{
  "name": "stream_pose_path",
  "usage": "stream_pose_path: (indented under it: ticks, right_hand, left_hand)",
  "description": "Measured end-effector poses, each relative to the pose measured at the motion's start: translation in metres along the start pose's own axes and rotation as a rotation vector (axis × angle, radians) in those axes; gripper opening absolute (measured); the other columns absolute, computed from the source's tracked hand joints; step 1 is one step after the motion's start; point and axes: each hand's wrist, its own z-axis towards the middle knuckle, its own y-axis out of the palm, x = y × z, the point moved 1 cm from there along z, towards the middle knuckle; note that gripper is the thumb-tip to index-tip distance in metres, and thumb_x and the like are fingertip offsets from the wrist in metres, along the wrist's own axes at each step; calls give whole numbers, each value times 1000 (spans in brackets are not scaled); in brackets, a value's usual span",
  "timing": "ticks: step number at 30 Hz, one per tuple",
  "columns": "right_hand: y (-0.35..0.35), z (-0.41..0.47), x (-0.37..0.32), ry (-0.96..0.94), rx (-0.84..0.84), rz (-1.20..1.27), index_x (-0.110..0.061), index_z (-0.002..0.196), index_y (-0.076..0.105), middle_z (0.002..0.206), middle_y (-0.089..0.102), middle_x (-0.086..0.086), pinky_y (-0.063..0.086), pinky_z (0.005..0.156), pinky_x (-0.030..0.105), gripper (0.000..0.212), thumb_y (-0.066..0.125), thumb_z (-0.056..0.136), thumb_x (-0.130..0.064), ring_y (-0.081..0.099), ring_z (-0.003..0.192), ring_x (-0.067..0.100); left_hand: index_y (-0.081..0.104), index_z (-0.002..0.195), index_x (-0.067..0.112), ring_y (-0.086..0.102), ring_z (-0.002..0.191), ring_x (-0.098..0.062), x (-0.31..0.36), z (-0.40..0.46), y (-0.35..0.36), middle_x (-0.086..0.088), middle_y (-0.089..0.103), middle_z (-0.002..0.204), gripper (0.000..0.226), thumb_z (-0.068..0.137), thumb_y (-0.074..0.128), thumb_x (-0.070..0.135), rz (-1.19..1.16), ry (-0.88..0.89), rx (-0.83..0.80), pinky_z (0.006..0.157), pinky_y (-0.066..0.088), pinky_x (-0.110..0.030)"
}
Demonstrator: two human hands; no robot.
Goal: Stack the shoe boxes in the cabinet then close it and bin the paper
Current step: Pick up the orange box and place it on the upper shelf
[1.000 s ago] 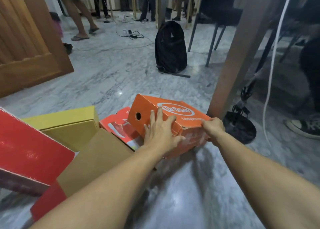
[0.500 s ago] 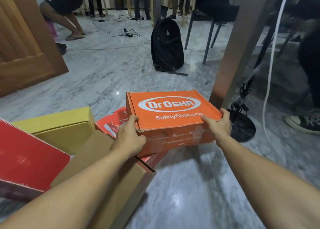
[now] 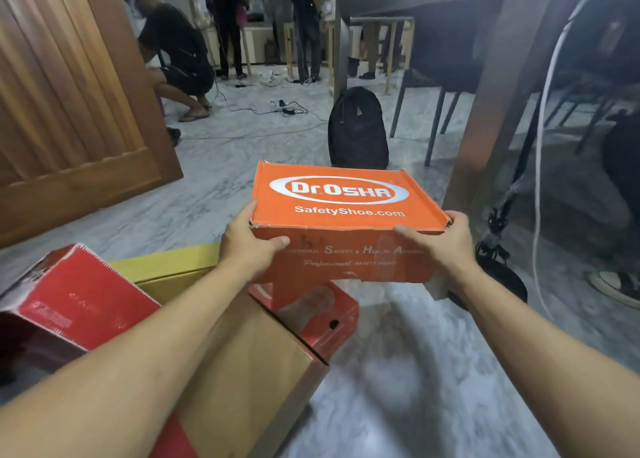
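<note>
Orange box [image 3: 341,198]: a shoe box with a white "Dr.OSHA" logo and "SafetyShoe.com" on its lid, held level in the air above the other boxes and the marble floor [image 3: 398,388].
Left hand [image 3: 251,241]: clamped on the orange box's near left corner, thumb across the front face, fingers round the side.
Right hand [image 3: 441,241]: clamped on the orange box's near right corner, thumb on the front face, fingers wrapped behind the edge.
Red-orange box [image 3: 322,314]: directly under the orange box, on the floor, a round hole in its side.
Brown box [image 3: 256,364]: plain cardboard, nearer the camera than the orange box and to its left, beside the red-orange box.
Yellow box [image 3: 166,267]: left of the orange box and lower, partly hidden by the left forearm.
Red box [image 3: 74,300]: far left of the orange box, tilted.
Wooden door [image 3: 72,87]: behind and left of the orange box.
Black backpack [image 3: 358,128]: upright on the floor just beyond the orange box.
Table leg [image 3: 491,94]: behind the orange box, to its right.
</note>
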Motion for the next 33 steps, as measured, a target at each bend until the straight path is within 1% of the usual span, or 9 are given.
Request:
stream_pose_path:
  ticks: [5, 10, 13, 18, 21, 24, 28, 31, 33]
  right_hand:
    - [3, -35, -65, -184, -140, -178, -31, 142, 34, 140, 48, -2, 44, 103, 54, 99, 85, 59, -52, 49, 127, 23]
    - [2, -79, -116, -240, -183, -174, -22, 129, 59, 133, 57, 2, 51, 95, 48, 76, 79, 63, -56, 58, 116, 25]
    - [0, -107, -142, -268, -189, -130, -22, 123, 64, 126, 62, 1, 53, 93, 48, 82, 79, 54, -64, 62, 108, 22]
    - [-3, -157, -176, -318, -239, -68, -22, 122, 66, 121, 65, 4, 55, 90, 47, 76, 81, 57, -58, 64, 100, 22]
    - [-6, -188, -193, -368, -278, -32, -37, 126, 61, 103, 69, -3, 53, 91, 42, 73, 85, 58, -50, 65, 94, 17]
    - [-9, -219, -209, -456, -334, -61, -61, 119, 55, 90, 66, -17, 52, 88, 36, 69, 86, 59, -47, 65, 90, 13]
    - [-9, -252, -226, -404, -356, -8, -29, 139, 49, 118, 65, -2, 48, 94, 35, 95, 88, 55, -46, 59, 107, 17]
    - [-11, -280, -238, -420, -395, -22, -27, 122, 62, 102, 70, -3, 50, 66, 28, 82, 87, 50, -57, 62, 93, 18]
    - [-12, -304, -250, -424, -433, -18, -22, 103, 66, 89, 70, -5, 48, 61, 31, 63, 88, 53, -53, 62, 85, 19]
  left_hand:
    - [52, 138, 20, 55, 121, -22, 15, -29, -59, -6, 56, 137, 79, 68, 86, 27, 5, -9, 128, 103, 43, -33]
    - [57, 134, 22, 58, 117, -16, 32, -74, -113, 0, 60, 132, 84, 59, 87, 47, -127, -55, 241, 98, 46, -31]
    - [57, 133, 23, 60, 112, -15, 42, -103, -145, 0, 64, 126, 82, 60, 88, 45, -180, -62, 299, 99, 48, -34]
    - [53, 136, 23, 55, 100, -6, 55, -158, -194, 10, 65, 112, 76, 68, 85, 38, -187, -31, 371, 87, 41, -24]
    - [46, 141, 23, 59, 101, -9, 55, -189, -220, 18, 61, 95, 85, 67, 85, 39, -178, -24, 399, 88, 43, -25]
    - [54, 127, 35, 61, 92, -6, 58, -223, -247, 26, 61, 85, 70, 65, 87, 38, -153, -41, 440, 87, 48, -26]
    - [65, 99, 44, 64, 85, -2, 61, -269, -282, 21, 68, 82, 41, 64, 86, 43, -150, -63, 484, 82, 52, -26]
    - [67, 115, 36, 65, 89, -3, 61, -304, -306, 17, 71, 89, 60, 60, 85, 51, -126, -71, 532, 84, 55, -30]
    - [66, 105, 40, 65, 90, -4, 62, -329, -322, 17, 70, 88, 48, 62, 86, 47, -126, -60, 571, 84, 55, -29]
